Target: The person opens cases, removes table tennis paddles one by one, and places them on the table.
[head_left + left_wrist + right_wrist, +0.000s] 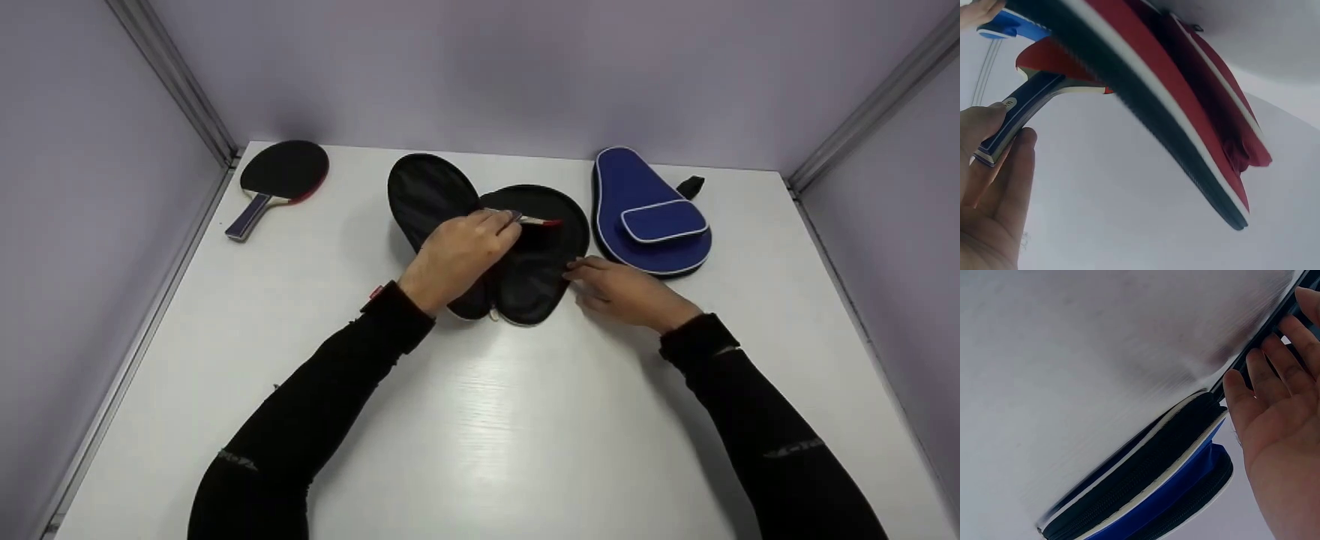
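Note:
A table tennis paddle [1036, 98] with a navy handle and red rubber hangs in my left hand [469, 251], its handle pinched between thumb and fingers. It is tilted above the open paddle case [529, 296], its pale neck and a bit of red [553, 223] showing past my knuckles. The case has a black lining; in the left wrist view its outside is red [1185, 101] with white piping. Its other half stands raised on the left. My right hand [630, 292] holds the case's right rim at the fingertips.
Another paddle [289, 169], black side up, lies at the back left of the white table [450, 435]. A blue paddle case [652, 225] with white piping and a small pocket lies right of the open one. Pale walls [525, 75] enclose the back and sides.

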The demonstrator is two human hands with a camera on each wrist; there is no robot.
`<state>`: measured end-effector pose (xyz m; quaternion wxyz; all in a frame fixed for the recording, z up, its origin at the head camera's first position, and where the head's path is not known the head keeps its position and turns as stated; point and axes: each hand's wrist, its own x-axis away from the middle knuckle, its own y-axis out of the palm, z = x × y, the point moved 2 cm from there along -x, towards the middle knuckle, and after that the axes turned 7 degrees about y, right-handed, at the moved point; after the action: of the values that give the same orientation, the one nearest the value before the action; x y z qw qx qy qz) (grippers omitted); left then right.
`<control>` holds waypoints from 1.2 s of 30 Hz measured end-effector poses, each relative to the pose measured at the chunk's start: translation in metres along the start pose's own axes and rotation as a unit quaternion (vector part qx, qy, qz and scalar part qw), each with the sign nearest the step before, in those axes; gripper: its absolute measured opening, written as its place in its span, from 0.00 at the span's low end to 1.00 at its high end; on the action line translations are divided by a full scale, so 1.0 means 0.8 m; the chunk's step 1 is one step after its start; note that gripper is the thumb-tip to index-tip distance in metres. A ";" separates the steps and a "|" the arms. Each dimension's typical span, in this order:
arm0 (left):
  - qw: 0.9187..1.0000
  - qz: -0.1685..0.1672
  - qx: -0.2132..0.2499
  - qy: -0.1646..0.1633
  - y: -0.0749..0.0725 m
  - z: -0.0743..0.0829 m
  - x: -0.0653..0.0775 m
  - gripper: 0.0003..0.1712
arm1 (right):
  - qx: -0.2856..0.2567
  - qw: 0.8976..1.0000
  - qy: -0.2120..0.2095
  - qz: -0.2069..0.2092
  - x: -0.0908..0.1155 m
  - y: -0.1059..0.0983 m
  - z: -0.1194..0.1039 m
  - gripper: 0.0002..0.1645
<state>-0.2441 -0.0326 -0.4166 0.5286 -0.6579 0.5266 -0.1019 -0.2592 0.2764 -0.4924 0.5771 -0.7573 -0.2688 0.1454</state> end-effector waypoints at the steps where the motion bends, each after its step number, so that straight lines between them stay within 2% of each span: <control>1: 1.000 0.000 0.005 -0.002 -0.002 -0.002 0.000 0.17 | 0.001 1.000 -0.001 0.000 0.000 0.000 0.000 0.28; 8: 0.998 0.010 0.051 -0.020 -0.013 -0.016 -0.001 0.19 | 0.001 1.000 -0.005 0.005 0.000 0.000 0.002 0.28; 17: 0.991 0.016 0.126 -0.039 -0.024 -0.031 0.004 0.21 | 0.000 1.000 -0.009 0.017 0.001 0.001 0.002 0.28; 27: 0.993 0.041 0.100 -0.055 -0.035 -0.050 0.016 0.19 | -0.003 0.999 -0.022 0.023 0.002 0.001 0.001 0.26; 36: 0.986 0.073 0.113 -0.100 -0.044 -0.074 0.033 0.18 | -0.007 1.000 -0.020 0.019 0.002 0.001 0.001 0.26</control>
<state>-0.2530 -0.0924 -0.3745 0.6556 -0.5608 0.5026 -0.0555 -0.2585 0.2780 -0.4933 0.5635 -0.7632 -0.2670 0.1694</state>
